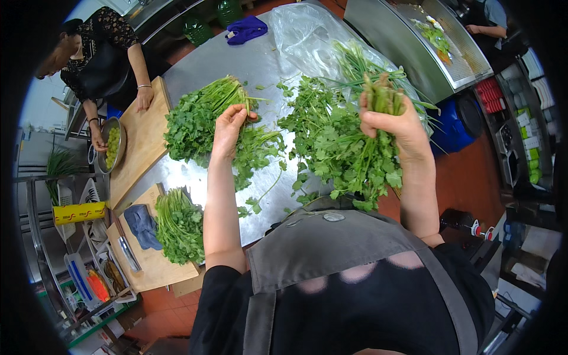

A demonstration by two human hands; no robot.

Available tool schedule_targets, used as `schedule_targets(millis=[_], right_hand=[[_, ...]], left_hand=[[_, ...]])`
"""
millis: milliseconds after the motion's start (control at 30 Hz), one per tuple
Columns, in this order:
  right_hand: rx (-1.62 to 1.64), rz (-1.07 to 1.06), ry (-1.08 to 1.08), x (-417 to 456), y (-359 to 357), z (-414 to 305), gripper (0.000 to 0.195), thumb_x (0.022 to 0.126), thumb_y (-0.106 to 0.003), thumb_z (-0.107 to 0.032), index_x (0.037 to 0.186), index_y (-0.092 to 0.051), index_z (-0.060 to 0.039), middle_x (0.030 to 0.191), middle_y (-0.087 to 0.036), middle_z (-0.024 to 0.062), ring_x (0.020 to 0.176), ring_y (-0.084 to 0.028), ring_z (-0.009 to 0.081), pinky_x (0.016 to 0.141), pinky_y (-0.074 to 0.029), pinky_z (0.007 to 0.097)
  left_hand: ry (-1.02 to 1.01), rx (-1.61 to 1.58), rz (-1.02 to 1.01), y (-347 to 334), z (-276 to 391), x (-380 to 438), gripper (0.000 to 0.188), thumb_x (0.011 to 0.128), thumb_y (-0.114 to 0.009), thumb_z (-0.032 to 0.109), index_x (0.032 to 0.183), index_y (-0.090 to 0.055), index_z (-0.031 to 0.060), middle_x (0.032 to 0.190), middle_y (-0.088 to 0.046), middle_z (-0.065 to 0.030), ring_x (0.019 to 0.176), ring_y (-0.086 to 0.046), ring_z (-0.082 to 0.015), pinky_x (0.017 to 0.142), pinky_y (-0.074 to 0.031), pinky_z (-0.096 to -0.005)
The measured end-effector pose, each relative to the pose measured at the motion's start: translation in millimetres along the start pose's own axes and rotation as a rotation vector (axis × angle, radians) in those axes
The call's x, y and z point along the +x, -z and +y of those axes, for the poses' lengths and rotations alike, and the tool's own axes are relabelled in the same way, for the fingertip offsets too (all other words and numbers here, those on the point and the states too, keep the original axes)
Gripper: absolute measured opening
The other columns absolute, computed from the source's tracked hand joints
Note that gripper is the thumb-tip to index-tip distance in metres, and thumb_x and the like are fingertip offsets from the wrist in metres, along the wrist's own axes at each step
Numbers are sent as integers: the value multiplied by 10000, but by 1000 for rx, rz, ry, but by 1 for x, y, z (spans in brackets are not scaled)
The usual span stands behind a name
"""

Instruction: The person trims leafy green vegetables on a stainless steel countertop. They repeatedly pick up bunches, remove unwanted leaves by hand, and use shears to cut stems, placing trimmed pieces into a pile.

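Note:
My right hand (386,116) is closed around the stems of a bunch of cilantro (370,155), stem ends up and leaves hanging down. Between the fingertips of my left hand (233,126) are the stem ends of a few cilantro sprigs. Just left of it, a large pile of cilantro (191,120) lies on the metal table (199,66). More loose cilantro (310,106) spreads across the middle, beside green onions (355,62) on a clear plastic bag (301,33). Another bunch of cilantro (182,226) rests at the lower left, partly on a cutting board (168,270).
A knife (128,254) and a dark blue cloth (143,226) lie on the near board. At the upper left, a co-worker reaches into a metal bowl of green grapes (113,146) beside a long wooden board (142,133). A purple cloth (248,30) lies at the far edge.

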State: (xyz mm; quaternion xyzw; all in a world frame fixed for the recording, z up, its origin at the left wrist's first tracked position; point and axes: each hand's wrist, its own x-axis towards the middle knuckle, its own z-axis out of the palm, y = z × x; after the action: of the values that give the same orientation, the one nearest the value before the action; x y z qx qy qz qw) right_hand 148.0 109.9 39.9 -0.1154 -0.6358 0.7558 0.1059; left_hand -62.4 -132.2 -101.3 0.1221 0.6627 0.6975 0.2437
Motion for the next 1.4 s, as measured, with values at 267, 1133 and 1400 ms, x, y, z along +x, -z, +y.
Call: schedule_targets(millis=[267,1133,1400], right_hand=[[-104,-65,8,30,-37,26,257,721,-707,-105,932,-609,4,813,-645,54,589,-545,94,564,-453,237],[-77,98,239,39,-10,45,182,726,-686,-20,878,-591,10,713,-613,14,588,-547,72,553,-453,223],[-232,186,191,41,-13,51,218,708,-732,-83,849,-594,9,713,-612,7,606,-536,68,579,-445,220]], left_hand=[[108,-270,-339,-41,71,-50,270,923,-495,135,1147,-531,-12,715,-480,13,560,-382,-57,521,-333,-198],[319,-470,-594,-81,70,-51,256,916,-486,125,1097,-523,-52,688,-472,-3,514,-373,-54,463,-310,-188],[103,-267,-352,-90,65,-51,249,894,-525,91,1091,-531,-62,869,-626,-109,702,-612,-150,638,-504,-251]])
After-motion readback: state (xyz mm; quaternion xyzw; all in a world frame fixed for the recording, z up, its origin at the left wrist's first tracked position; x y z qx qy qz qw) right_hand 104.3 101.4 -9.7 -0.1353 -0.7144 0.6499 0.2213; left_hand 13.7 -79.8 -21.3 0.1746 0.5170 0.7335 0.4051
